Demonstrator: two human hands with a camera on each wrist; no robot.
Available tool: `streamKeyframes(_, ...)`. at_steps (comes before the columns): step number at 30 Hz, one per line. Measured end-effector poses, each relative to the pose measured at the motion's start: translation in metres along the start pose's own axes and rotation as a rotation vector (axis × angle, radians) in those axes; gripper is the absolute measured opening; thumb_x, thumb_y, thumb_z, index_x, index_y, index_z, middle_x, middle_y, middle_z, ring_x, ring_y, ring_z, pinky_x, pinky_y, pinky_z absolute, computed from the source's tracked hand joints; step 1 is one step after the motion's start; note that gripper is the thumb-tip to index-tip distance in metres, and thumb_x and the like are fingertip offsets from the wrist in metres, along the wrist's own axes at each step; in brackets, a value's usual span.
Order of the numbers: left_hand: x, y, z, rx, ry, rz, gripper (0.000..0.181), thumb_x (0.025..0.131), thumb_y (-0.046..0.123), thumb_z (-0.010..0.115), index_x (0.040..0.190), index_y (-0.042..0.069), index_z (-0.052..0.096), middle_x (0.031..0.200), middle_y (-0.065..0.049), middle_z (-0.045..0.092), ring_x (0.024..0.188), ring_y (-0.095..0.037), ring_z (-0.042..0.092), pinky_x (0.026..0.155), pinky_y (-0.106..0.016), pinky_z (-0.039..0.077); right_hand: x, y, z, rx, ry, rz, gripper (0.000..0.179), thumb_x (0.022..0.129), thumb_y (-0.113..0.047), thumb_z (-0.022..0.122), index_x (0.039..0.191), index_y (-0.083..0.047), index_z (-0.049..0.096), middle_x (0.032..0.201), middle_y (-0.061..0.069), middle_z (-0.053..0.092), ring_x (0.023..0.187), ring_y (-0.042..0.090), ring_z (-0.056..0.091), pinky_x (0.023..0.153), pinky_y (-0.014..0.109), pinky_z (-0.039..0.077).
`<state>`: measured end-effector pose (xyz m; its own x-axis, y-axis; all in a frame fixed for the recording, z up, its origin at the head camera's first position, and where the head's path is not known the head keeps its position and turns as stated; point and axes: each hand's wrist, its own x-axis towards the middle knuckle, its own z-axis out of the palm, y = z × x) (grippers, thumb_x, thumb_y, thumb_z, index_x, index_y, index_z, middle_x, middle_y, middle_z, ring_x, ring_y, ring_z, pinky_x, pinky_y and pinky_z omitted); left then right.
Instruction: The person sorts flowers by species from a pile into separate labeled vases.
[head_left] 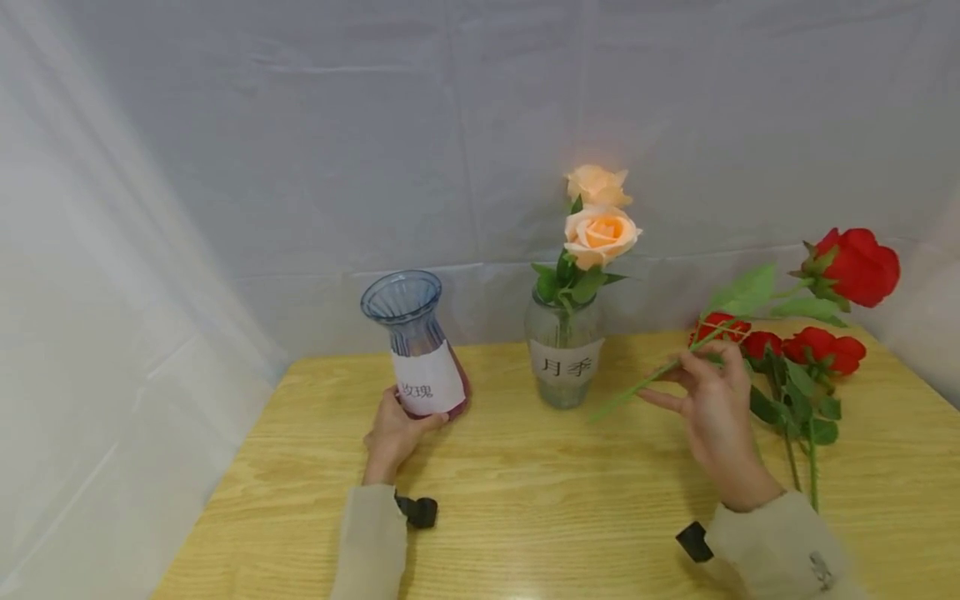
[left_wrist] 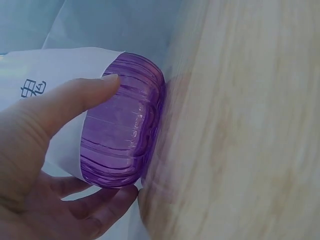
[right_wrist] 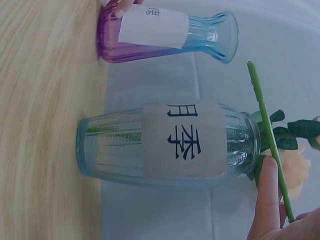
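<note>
A glass vase (head_left: pixel 417 333), blue at the rim and purple at the base, carries a white paper label (head_left: pixel 429 380). My left hand (head_left: pixel 396 432) holds it low down; in the left wrist view the thumb lies across the purple base (left_wrist: pixel 117 125) and the other fingers curl underneath. Over the right side of the table, my right hand (head_left: pixel 716 408) pinches the green stem (right_wrist: pixel 267 125) of a red rose (head_left: pixel 858 267). The bloom points up and right, while the bare stem end slants down left toward a clear vase (head_left: pixel 566 385).
Two peach roses (head_left: pixel 602 236) stand in the clear labelled vase at the table's middle back. Several more red roses (head_left: pixel 821 350) lie on the wooden table (head_left: pixel 525 500) at the right, partly behind my right hand. A pale cloth (head_left: pixel 375 167) hangs behind the table.
</note>
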<state>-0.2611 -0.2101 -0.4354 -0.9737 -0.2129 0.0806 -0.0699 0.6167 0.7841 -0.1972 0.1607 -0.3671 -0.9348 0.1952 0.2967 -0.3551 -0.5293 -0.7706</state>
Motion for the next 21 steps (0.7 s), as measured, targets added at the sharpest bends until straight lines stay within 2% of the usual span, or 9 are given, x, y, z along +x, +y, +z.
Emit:
streamKeyframes(8, 0.000, -0.001, 0.000, 0.022, 0.005, -0.004, 0.088, 0.077, 0.024, 0.085, 0.144, -0.009, 0.038, 0.138, -0.031, 0.054, 0.128, -0.046, 0.050, 0.101, -0.069, 0.024, 0.002, 0.002, 0.020, -0.052, 0.068, 0.016, 0.019, 0.105, -0.010, 0.053, 0.099, -0.007, 0.036, 0.091, 0.003, 0.056, 0.078, 0.014, 0.064, 0.072, 0.040, 0.060)
streamKeyframes(21, 0.001, -0.001, -0.006, 0.035, -0.070, 0.001, 0.087, 0.080, 0.026, 0.083, 0.145, -0.008, 0.036, 0.142, -0.031, 0.051, 0.132, -0.046, 0.047, 0.102, -0.071, 0.021, 0.003, 0.015, 0.046, -0.007, 0.146, -0.015, 0.017, 0.104, 0.002, 0.048, 0.094, -0.005, 0.037, 0.091, 0.006, 0.052, 0.075, 0.016, 0.064, 0.069, 0.040, 0.061)
